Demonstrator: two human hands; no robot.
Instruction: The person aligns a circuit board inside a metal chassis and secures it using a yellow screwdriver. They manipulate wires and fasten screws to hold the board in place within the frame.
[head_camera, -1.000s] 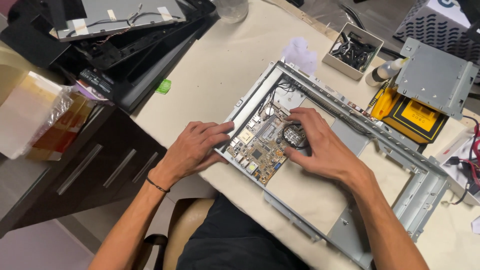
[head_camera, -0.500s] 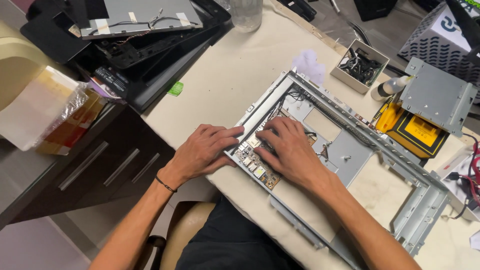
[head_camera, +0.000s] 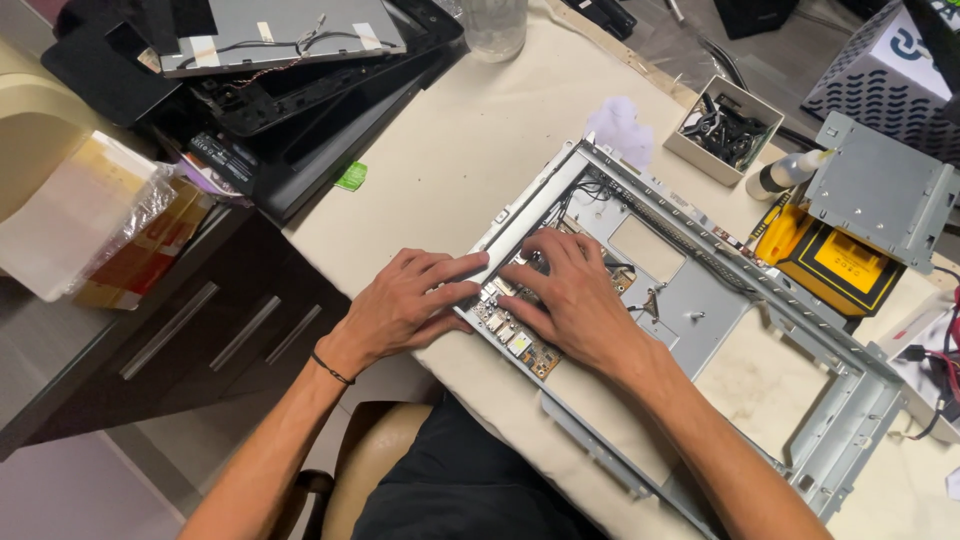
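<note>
Since half a second ago, both hands slid a little toward the near edge of the circuit board (head_camera: 520, 345). I see the right hand (head_camera: 565, 295) lying flat on this board, fingers spread apart, gripping nothing. Beside it the left hand (head_camera: 410, 300) rests on the left rail of the metal frame (head_camera: 700, 300), fingers stretched, nearly together. Beyond the fingertips the frame has open room; left of them, bare table cloth (head_camera: 470, 140).
</note>
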